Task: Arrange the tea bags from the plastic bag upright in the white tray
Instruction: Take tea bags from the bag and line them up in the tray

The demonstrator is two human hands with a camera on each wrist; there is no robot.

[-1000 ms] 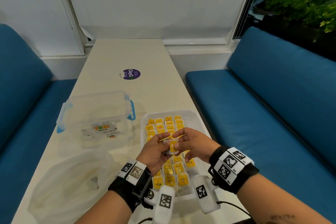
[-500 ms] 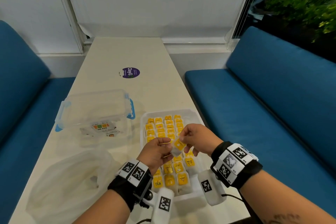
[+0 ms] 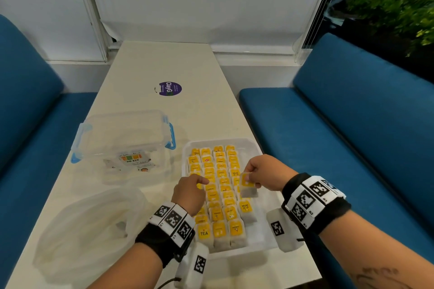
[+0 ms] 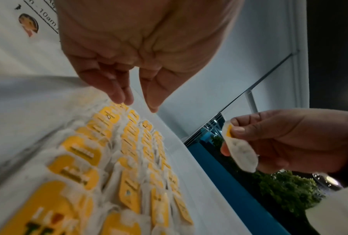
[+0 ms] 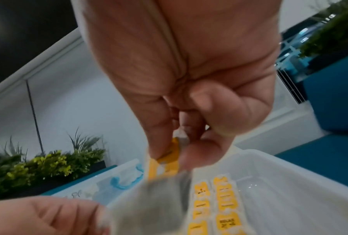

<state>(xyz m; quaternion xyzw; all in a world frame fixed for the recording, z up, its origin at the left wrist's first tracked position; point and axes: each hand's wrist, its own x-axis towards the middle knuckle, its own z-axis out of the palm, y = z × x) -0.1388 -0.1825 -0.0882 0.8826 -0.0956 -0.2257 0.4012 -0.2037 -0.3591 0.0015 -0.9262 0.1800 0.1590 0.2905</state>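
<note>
At the table's near right edge, the white tray (image 3: pixel 263 243) is packed with upright tea bags (image 3: pixel 220 185); "TEA" and "RELAX" are legible. One tea bag (image 3: pixel 247 185) is pinched by the right hand (image 3: pixel 263 172) above the tray's right side. The left hand (image 3: pixel 189 191) hangs loosely apart, empty. The plastic bag (image 3: pixel 89 230) is crumpled at the near left edge, contents indistinct. Farther off, a "ClayGo" sticker (image 3: pixel 170 88) is seen.

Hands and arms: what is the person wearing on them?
Both forearms are bare, with no sleeves. Each wrist has a black band wrapped with white blocks printed with black square codes. A white camera pod with its own code hangs under each wrist, and a thin black cable trails from the left one. The right forearm has a dark tattoo.
</note>
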